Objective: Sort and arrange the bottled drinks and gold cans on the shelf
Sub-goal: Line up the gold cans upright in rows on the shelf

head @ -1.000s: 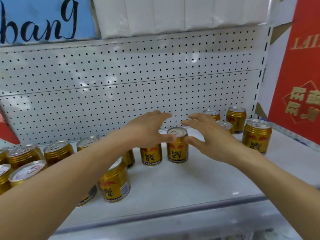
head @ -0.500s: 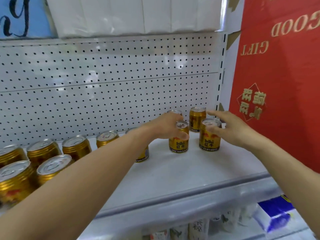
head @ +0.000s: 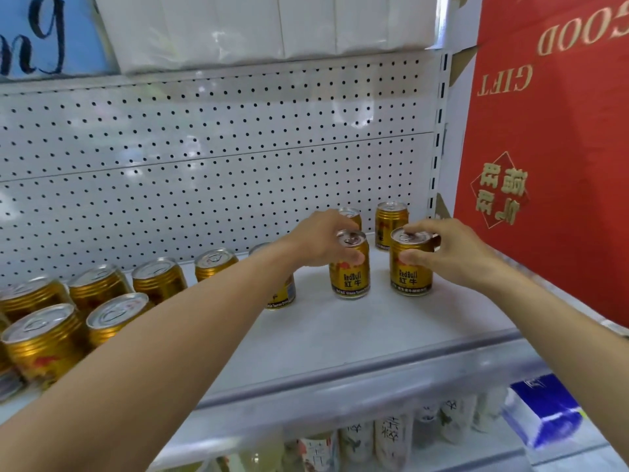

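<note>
Gripping cans (head: pixel 350 267), both hands (head: pixel 452 253) outstretched.

Two bare forearms, no sleeves; left grip (head: pixel 320 240) and right grip (head: pixel 449 255) ungloved.

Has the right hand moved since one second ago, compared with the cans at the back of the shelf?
Yes. The right hand has moved right along the shelf, toward the red box, and now grips the front can before the back corner can.
</note>
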The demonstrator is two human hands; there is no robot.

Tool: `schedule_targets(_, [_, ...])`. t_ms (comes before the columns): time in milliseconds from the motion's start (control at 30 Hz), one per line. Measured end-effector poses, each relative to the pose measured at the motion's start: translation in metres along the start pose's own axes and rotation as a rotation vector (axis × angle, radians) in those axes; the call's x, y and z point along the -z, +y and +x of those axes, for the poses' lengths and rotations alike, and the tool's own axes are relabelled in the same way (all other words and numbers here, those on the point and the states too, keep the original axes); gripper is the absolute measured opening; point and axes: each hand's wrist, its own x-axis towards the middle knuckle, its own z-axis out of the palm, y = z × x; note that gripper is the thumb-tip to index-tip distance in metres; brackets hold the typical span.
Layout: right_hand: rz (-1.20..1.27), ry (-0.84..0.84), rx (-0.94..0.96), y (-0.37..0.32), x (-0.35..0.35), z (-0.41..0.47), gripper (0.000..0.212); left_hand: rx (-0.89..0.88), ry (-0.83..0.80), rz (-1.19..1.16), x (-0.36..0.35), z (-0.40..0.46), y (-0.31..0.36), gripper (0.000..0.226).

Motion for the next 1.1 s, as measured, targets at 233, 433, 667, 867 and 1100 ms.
schedule_targets(233, [0.057, -0.011, 0.056, -0.039, -0.006, -0.032, 0.05, 0.017, 0.042, -0.021, 0.031, -0.07, -0.011, 0.059])
schedule_targets(433, [0.094, -0.042, 0.153, -0.079, -0.026, -0.051, 0.048, 0.127, 0.073, 0.032, 0.07, -0.13, -0.048, 0.051])
schedule_targets(667, [0.092, -0.145, 0.27, -0.12, -0.065, -0.058, 0.051, 0.189, 0.067, 0.101, 0.075, -0.157, -0.078, 0.062])
schedule_targets(867, [0.073, -0.186, 0.294, -0.13, -0.092, -0.061, 0.048, 0.171, 0.012, 0.12, 0.07, -0.165, -0.086, 0.063])
schedule_targets(1100, [0.068, -0.208, 0.262, -0.13, -0.106, -0.056, 0.047, 0.123, 0.02, 0.154, 0.069, -0.169, -0.095, 0.06])
